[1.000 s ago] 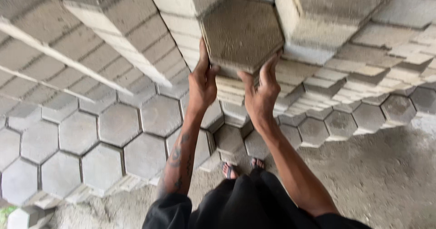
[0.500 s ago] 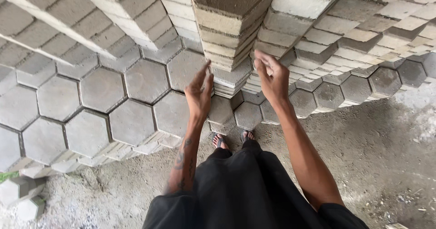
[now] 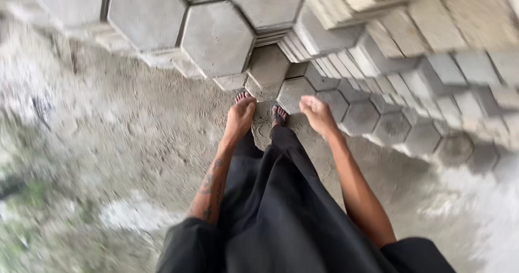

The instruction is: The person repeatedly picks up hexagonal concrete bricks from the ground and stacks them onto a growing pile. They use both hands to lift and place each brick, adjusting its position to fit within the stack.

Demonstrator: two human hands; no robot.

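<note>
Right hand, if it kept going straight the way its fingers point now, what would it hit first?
Probably the low hexagonal paver just ahead of the right hand, beside the taller stacks; depth is blurry, so this is uncertain.

Head-worn camera, tipped steeply down over the person's own body.

One view only, from the wearer's head, facing almost straight down and a little forward: black trousers (image 3: 281,208) fill the near bottom edge, both bare forearms reach away from the lens, and the grey hexagonal concrete paving blocks (image 3: 216,37) stacked in rows run across the far top and off to the right. Sandy grey ground (image 3: 108,143) spreads to the left. The edges are blurred; everything sits close.
</note>
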